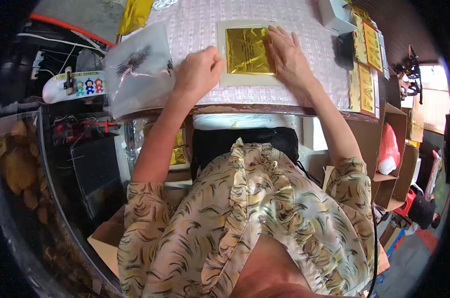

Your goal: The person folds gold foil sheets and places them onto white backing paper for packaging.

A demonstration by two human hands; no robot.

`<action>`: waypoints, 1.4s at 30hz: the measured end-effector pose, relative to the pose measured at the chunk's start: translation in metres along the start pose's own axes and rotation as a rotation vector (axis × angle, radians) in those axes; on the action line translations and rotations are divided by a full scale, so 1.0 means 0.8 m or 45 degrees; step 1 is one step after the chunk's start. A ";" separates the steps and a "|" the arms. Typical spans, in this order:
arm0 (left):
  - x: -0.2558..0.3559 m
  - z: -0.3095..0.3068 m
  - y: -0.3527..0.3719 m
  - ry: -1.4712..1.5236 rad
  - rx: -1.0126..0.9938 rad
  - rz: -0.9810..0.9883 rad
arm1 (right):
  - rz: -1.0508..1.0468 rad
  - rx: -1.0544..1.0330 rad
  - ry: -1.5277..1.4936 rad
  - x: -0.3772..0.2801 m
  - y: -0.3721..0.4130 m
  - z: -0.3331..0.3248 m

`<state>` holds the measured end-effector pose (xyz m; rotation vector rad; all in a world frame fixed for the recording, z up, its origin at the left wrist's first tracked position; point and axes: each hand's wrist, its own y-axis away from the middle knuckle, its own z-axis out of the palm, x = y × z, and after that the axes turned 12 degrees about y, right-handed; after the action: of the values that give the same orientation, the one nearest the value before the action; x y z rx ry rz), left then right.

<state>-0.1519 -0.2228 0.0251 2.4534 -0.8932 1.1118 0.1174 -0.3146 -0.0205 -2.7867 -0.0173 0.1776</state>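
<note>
A shiny gold foil packet point(250, 52) with small dark print lies on a larger beige card point(249, 79) on the cloth-covered table. My right hand point(290, 57) lies flat over the packet's right edge, its fingers stretched out toward the far side. To the left of the card, my left hand point(200, 72) is curled with thumb and fingers pressed together. Whether it holds anything is hidden from me. Close by its left side is a clear plastic bag point(138, 69) with a bundle of thin black pieces inside.
A white box point(336, 15), a black object point(344, 49) and yellow lettered packs point(366, 84) line the table's right side. Gold foil point(134, 16) hangs at the far left. A decorated white board point(81, 87) sits left of the table; cardboard shelves point(389, 184) stand at right.
</note>
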 end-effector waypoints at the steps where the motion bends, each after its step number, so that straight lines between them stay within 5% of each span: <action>1: -0.001 0.003 -0.007 0.002 0.002 0.005 | -0.001 0.003 0.005 -0.014 -0.002 -0.001; 3: -0.009 0.013 -0.033 -0.138 0.246 0.653 | 0.004 0.078 0.138 -0.047 -0.011 0.001; 7: -0.037 0.040 -0.059 -0.530 0.112 0.779 | 0.085 -0.010 0.270 -0.068 -0.004 0.036; 9: -0.047 0.044 -0.057 -0.508 -0.058 0.630 | 0.076 -0.013 0.276 -0.066 -0.003 0.033; 16: -0.035 0.052 -0.045 -0.540 -0.047 0.563 | 0.197 -0.102 0.328 -0.036 0.008 0.020; 18: -0.022 0.064 -0.033 -0.521 0.133 0.522 | 0.123 -0.122 0.378 -0.013 0.001 0.016; 21: 0.019 0.041 -0.027 -0.489 -0.023 0.343 | -0.013 -0.001 0.429 0.026 -0.021 0.010; 25: -0.005 0.021 -0.101 -0.161 0.175 0.185 | 0.509 0.133 -0.090 0.066 -0.017 -0.010; 28: -0.040 0.027 -0.145 -0.190 0.199 0.292 | 0.618 0.010 -0.175 0.078 0.016 -0.027; 32: -0.027 0.030 -0.145 -0.110 0.125 0.154 | 0.462 0.059 0.187 0.044 0.061 -0.017; 40: -0.026 0.019 -0.129 -0.134 -0.039 -0.014 | 0.320 0.126 0.058 0.062 0.041 -0.017; 42: -0.030 0.018 -0.123 -0.085 -0.039 -0.024 | 0.642 0.000 -0.641 0.049 0.028 -0.040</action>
<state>-0.0921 -0.1452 -0.0039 2.4819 -0.8979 1.0079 0.1600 -0.3451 -0.0028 -2.6123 0.5588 0.9896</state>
